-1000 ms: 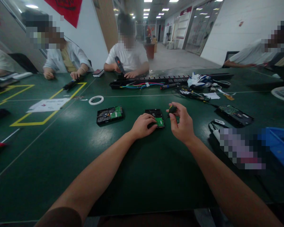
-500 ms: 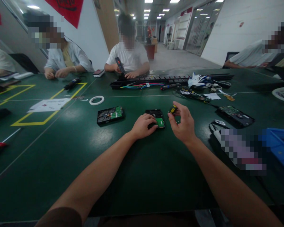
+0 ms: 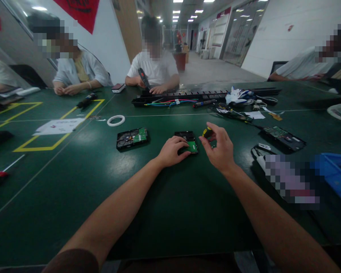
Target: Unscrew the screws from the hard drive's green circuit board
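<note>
Hard drive [image 3: 192, 146], likely stiff, best edge-gripped, is held by left hand [image 3: 172, 152]; screwdriver [image 3: 207, 132] beside drive is pinched by right hand [image 3: 222, 148].

The black hard drive [image 3: 192, 146] lies flat beside a seemingly tilted yellow screwdriver [image 3: 207, 132].

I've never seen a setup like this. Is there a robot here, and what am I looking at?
There's no robot: these are a person's bare hands, seen by a camera worn on that person's head, looking forward and down. The left hand rests on an opened-up gadget, apparently a hard drive with a green circuit board. The right hand holds a yellow-and-black handle, probably a small screwdriver's. On the green table lie two similar drives, one to the left and one to the right, plus a white ring. Other people sit around it.
</note>
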A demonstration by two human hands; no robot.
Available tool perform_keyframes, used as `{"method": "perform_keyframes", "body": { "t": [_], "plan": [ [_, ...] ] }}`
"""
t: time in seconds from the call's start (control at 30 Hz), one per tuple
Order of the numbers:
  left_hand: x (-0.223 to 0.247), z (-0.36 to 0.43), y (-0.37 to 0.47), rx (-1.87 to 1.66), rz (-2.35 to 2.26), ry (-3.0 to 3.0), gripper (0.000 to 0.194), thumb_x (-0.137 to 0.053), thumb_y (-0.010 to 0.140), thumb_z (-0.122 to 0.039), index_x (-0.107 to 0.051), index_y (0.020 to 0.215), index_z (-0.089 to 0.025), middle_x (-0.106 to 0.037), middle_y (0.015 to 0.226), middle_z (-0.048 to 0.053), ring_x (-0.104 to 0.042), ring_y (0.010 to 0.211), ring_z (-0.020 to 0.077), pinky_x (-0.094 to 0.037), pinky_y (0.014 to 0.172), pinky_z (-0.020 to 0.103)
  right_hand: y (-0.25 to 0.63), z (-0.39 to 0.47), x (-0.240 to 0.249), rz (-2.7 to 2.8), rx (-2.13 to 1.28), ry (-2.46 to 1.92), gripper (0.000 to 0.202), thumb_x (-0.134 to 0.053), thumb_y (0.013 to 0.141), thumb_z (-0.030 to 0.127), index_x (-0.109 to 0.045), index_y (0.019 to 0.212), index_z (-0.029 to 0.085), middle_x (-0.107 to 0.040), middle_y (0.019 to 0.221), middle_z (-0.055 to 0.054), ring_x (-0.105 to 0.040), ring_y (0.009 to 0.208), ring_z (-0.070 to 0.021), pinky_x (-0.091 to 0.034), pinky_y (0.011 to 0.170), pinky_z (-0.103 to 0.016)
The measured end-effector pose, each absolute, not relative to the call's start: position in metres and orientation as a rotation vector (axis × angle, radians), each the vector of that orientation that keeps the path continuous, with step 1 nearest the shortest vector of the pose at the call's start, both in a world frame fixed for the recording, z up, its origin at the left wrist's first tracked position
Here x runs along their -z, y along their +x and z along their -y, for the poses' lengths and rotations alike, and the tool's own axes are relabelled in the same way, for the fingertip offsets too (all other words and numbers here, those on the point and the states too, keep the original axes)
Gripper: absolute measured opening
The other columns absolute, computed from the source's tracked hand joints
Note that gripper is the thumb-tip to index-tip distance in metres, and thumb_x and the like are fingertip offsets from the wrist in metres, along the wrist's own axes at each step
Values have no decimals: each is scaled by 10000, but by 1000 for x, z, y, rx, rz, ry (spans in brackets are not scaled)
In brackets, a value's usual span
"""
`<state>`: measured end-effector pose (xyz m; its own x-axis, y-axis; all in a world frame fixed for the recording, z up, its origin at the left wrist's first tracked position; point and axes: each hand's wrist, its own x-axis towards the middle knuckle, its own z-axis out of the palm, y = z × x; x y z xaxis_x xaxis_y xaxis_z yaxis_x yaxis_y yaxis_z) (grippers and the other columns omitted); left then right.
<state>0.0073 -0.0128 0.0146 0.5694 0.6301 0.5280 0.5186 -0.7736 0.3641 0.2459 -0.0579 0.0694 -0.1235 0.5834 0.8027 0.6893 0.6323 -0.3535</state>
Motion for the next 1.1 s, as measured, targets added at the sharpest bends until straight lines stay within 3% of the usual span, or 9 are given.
{"method": "perform_keyframes", "body": {
  "t": [0.33, 0.7, 0.97, 1.1],
  "plan": [
    [-15, 14, 7, -1013, -955, 2650, 244, -770, 977, -380, -749, 1172, -236, -716, 1233, 104, -658, 1200, 309, -548, 1024, 524, 248, 52, -57, 1718, 104, -1031, 589, -711, 974, 317, -475, 1514, 329, -677, 1341, -105, -726, 1004, -252, -679, 808, -453],
    [-17, 15, 8, -981, -965, 2633, 232, -767, 978, -378, -754, 1171, -249, -720, 1245, 103, -655, 1220, 320, -540, 1044, 544, 247, 54, -56, 1806, -7, -1010, 583, -569, 1033, 255, -412, 1588, 341, -649, 1429, -105, -742, 1105, -269, -661, 968, -504],
    [-15, 13, 7, -977, -974, 2632, 238, -778, 969, -374, -758, 1172, -252, -719, 1247, 99, -657, 1219, 319, -541, 1038, 544, 246, 54, -62, 1773, 88, -1029, 553, -679, 998, 307, -501, 1520, 340, -694, 1275, -79, -719, 1000, -241, -671, 796, -420],
    [-14, 13, 7, -992, -966, 2634, 242, -776, 967, -378, -759, 1168, -244, -718, 1246, 100, -660, 1211, 317, -542, 1033, 534, 248, 53, -60, 1769, 93, -1026, 560, -678, 1001, 314, -493, 1529, 328, -691, 1299, -89, -721, 1002, -243, -674, 801, -418]
  ]
}}
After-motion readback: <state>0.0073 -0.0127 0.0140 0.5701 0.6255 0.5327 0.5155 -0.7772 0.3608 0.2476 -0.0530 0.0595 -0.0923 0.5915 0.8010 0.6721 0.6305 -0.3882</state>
